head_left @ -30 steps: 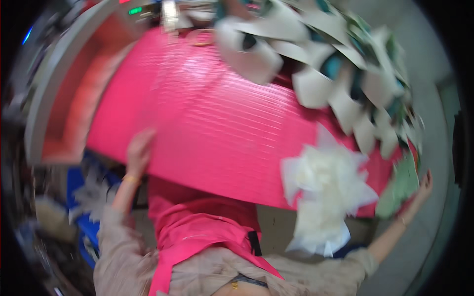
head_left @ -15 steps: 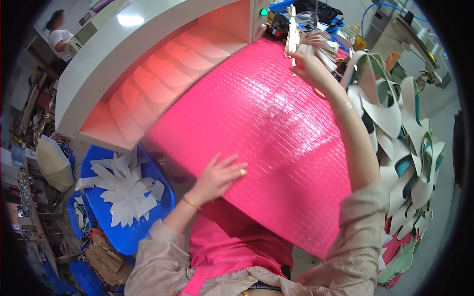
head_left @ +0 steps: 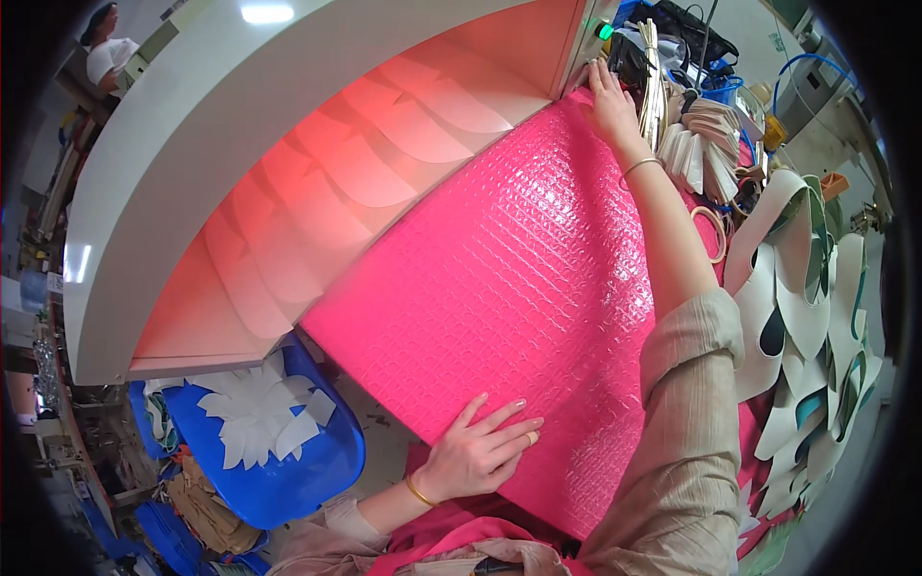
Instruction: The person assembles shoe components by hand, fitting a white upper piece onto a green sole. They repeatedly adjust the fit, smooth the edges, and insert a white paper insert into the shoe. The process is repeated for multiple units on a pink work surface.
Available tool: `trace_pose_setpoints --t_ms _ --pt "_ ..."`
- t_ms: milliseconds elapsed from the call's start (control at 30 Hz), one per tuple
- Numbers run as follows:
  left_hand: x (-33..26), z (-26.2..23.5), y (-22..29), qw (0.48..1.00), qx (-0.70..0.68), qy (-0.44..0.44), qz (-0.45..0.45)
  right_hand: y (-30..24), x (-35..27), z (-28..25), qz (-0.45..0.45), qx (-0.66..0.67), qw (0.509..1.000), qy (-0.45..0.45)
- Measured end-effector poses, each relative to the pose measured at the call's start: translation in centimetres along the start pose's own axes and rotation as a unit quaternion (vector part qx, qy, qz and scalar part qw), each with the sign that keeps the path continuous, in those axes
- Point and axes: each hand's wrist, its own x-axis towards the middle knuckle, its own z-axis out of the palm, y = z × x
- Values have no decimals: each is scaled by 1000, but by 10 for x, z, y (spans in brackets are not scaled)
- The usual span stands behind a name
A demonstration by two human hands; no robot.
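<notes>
My left hand (head_left: 480,449) rests flat near the front edge of a table covered with shiny pink quilted sheeting (head_left: 480,298), its fingers spread. Reaching far forward, my right hand (head_left: 609,104) lies with fingers stretched at the sheeting's far corner, beside the end wall of a white machine (head_left: 163,163). Neither hand holds anything. Inside the machine's red-lit opening lie several overlapping curved pale pieces (head_left: 336,154). Just right of my right hand are a bundle of thin pale strips (head_left: 651,91) and a fanned stack of cream pieces (head_left: 699,149).
On the left, a blue plastic chair (head_left: 336,470) holds white cut pieces (head_left: 259,413). Curved white pieces with green undersides (head_left: 802,317) are heaped along the right. A green-lit button (head_left: 603,31) sits on the machine's end. Another person (head_left: 110,58) is at the far left.
My right hand has moved from the cream bundles to the far corner by the machine. The view has shifted, bringing the machine closer. My left hand stays on the pink sheeting.
</notes>
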Motion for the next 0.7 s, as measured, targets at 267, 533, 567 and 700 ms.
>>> trace_pose_setpoints --t_ms 267,533,567,700 --pt "0 0 1 1000 23 4 14 -2 -14 -24 -38 -76 995 -55" --pt "-1 3 5 999 38 -8 20 -10 -94 -156 -111 127 986 -18" --pt "-1 3 6 999 34 -7 17 -3 -113 -187 -55 138 988 -31" --pt "4 -1 12 999 -23 -6 -29 90 -173 -250 175 178 944 215"
